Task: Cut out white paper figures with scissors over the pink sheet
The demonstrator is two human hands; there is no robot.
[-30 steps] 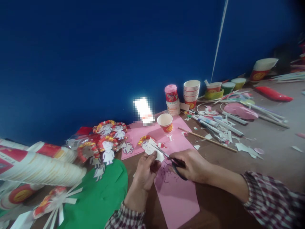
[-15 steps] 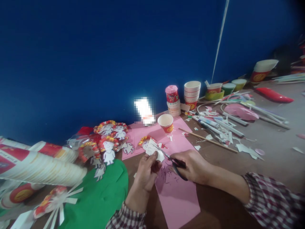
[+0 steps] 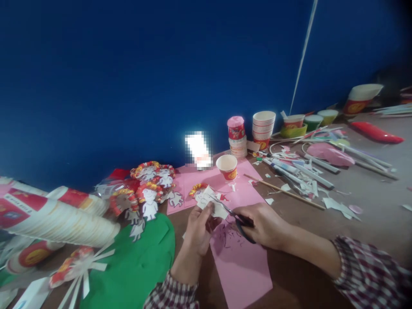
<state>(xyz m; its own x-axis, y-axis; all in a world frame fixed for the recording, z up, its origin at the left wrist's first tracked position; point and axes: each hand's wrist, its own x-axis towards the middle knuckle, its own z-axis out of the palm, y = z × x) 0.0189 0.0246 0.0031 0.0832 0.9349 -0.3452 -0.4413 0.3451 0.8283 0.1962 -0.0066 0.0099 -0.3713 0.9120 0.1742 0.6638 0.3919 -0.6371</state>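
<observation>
In the head view, the left hand (image 3: 198, 228) pinches thin, flat white paper (image 3: 221, 211) over the smooth pink sheet (image 3: 246, 272), well in from its near edge. The right hand's (image 3: 268, 225) fingers curl through black-handled scissors (image 3: 242, 227), slanting leftward toward the tabletop's far edge. A round cup (image 3: 226, 165) bears an unreadable yellow-on-red emblem.

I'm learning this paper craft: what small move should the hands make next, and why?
Probably one small snip into the white paper, turning it slightly if needed. The right hand holds the scissors with their blades at the paper, and the left hand pinches it over the pink sheet.
</observation>
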